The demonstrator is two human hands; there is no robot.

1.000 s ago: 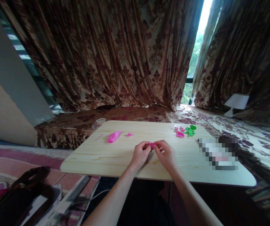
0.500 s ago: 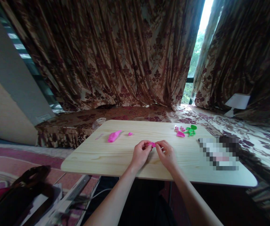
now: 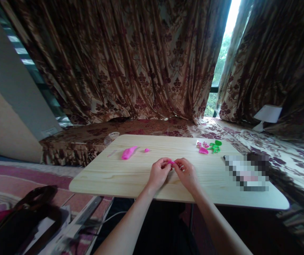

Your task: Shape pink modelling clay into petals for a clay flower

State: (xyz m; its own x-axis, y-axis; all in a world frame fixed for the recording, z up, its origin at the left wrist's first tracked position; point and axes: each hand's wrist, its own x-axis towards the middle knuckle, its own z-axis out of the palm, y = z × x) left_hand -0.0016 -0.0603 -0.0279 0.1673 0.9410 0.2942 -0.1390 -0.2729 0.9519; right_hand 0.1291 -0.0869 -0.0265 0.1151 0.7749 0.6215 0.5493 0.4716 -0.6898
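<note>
Between my fingertips is a small piece of pink modelling clay (image 3: 171, 162), pinched from both sides over the middle of the wooden table (image 3: 109, 180). My left hand (image 3: 160, 173) grips its left end, and my right hand (image 3: 185, 173) grips its right end. Part of the clay is hidden behind the fingers. Farther back on the left lies a larger pink clay lump (image 3: 128, 153), with a little pink clay bit (image 3: 147, 150) to the right of it.
At the back right are green clay pieces (image 3: 215, 147), a flat pink piece (image 3: 203, 151) and small pink-and-white bits (image 3: 202, 144). A blurred-out flat object (image 3: 244, 173) lies at the right edge. A clear plastic container (image 3: 112, 137) stands behind the table's left corner.
The pink clay between my fingers looks slightly narrower, and my fingertips have shifted a little on it. The other pieces on the table have stayed in place.
</note>
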